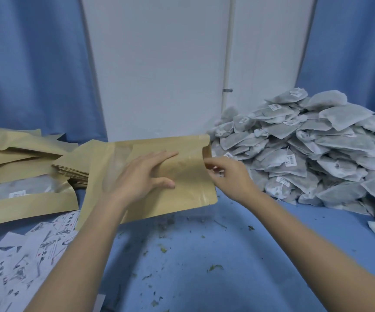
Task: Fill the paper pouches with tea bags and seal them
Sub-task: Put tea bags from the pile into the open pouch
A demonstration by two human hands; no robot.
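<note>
**Pouch held ready beside the tea bag heap**

Pouch (182, 174) of brown paper hangs just above the blue counter (204, 255), its mouth turned toward the tea bags (317, 154) piled at right, seemingly so filling needs only a short reach. The left hand (141, 176) lies on its face with fingers straight, steadying it. The right hand (229, 174) pinches the mouth edge, likely to open it. Filled pouches (24, 194) and flat empties (74, 172) wait at left, above scattered labels (24, 255).
</note>
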